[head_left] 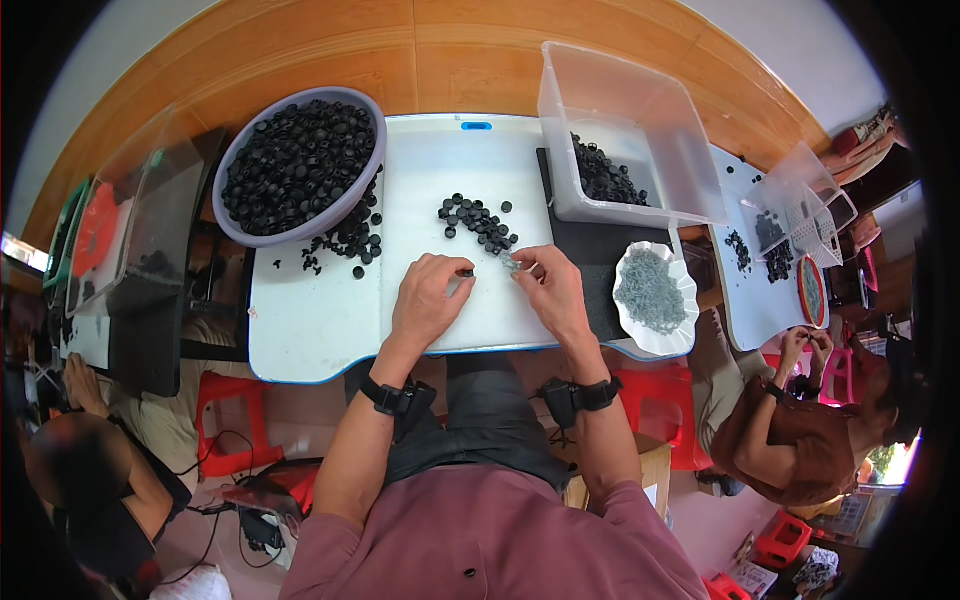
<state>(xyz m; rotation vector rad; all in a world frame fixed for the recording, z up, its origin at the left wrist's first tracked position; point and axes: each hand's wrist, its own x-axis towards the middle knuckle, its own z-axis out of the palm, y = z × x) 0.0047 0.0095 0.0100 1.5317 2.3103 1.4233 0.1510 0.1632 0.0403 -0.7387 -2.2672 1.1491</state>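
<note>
My left hand [428, 297] rests on the white table [320, 320] and pinches a small black round cap [466, 272] between thumb and fingers. My right hand [548, 287] is just to its right, holding a tiny clear-grey piece [510, 261] at its fingertips. The two hands are a few centimetres apart. Just beyond them lies a loose cluster of black caps [478, 222] on the table.
A lilac basin [300, 165] heaped with black caps stands back left, with spilled caps [350, 240] beside it. A clear bin [630, 140] holding caps sits back right on a black mat. A white scalloped dish [655, 295] of grey pieces lies right. Other people work at both sides.
</note>
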